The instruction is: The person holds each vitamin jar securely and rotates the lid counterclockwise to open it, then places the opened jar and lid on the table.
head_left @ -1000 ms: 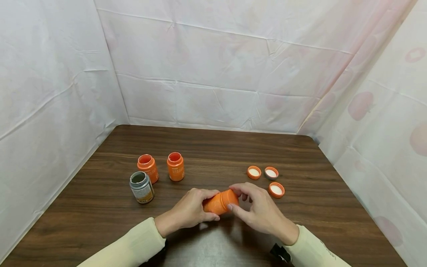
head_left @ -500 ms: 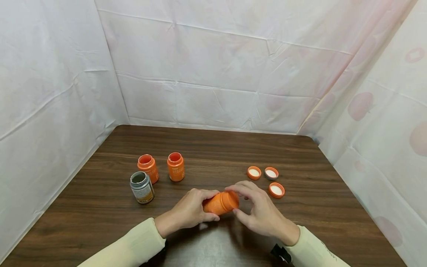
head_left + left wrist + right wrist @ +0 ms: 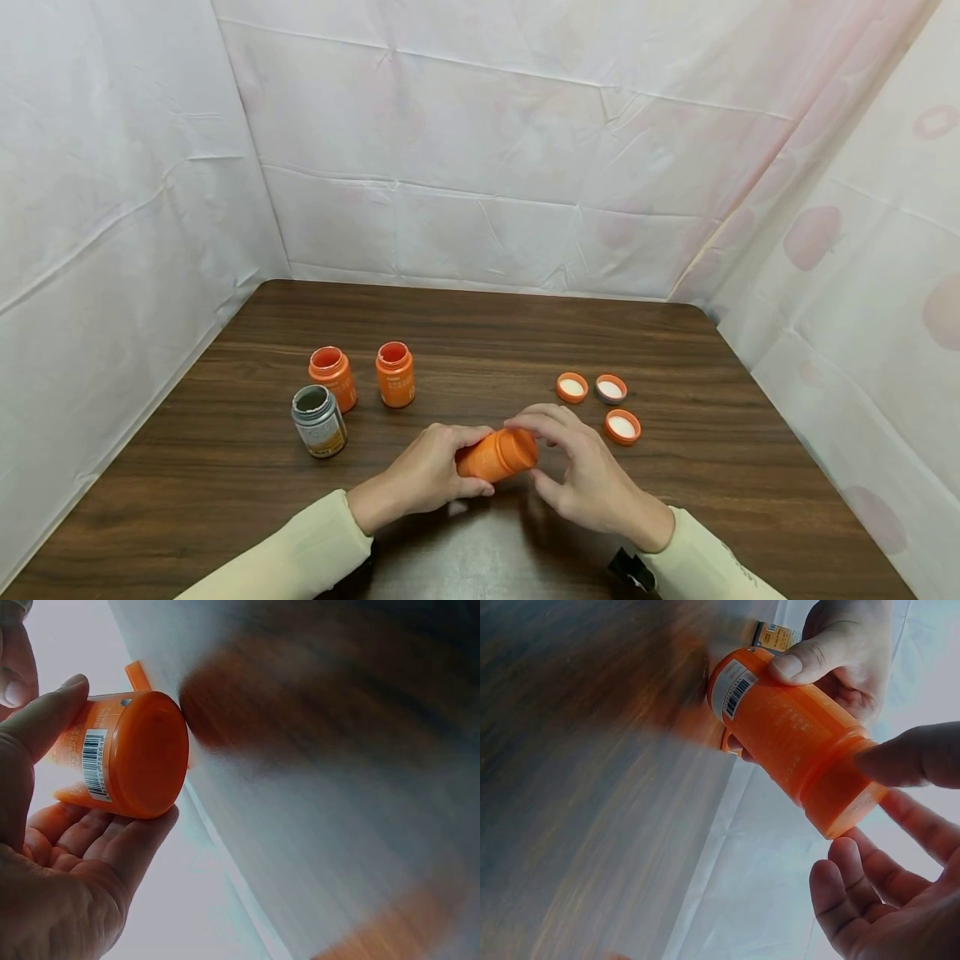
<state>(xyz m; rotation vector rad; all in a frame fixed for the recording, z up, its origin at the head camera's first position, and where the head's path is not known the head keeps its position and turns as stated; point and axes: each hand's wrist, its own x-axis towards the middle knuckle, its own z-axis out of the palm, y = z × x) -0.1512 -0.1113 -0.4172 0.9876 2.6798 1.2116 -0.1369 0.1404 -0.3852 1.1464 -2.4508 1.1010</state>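
My left hand [image 3: 420,475] grips an orange plastic jar [image 3: 483,458] by its body, tilted just over the table with its capped end toward the right. A barcode label shows near its base in both wrist views. The jar's orange lid [image 3: 844,787] is on its neck. Around that lid curl the thumb and fingers of my right hand [image 3: 581,471], the thumb on one side and fingertips at the opposite edge. In the left wrist view my left thumb [image 3: 56,712] lies along the jar, with the other fingers beneath it.
Two lidless orange jars [image 3: 395,375] [image 3: 337,383] and a lidless grey jar [image 3: 321,425] stand upright at left. Right of centre, three lids [image 3: 572,388] [image 3: 611,389] [image 3: 622,427] lie with white insides up. White sheeting [image 3: 480,150] surrounds the wooden table [image 3: 480,325].
My right hand's fingers have shifted around the lid, the index finger moving left over its top and the thumb moving right and down. My left hand keeps the jar in place.
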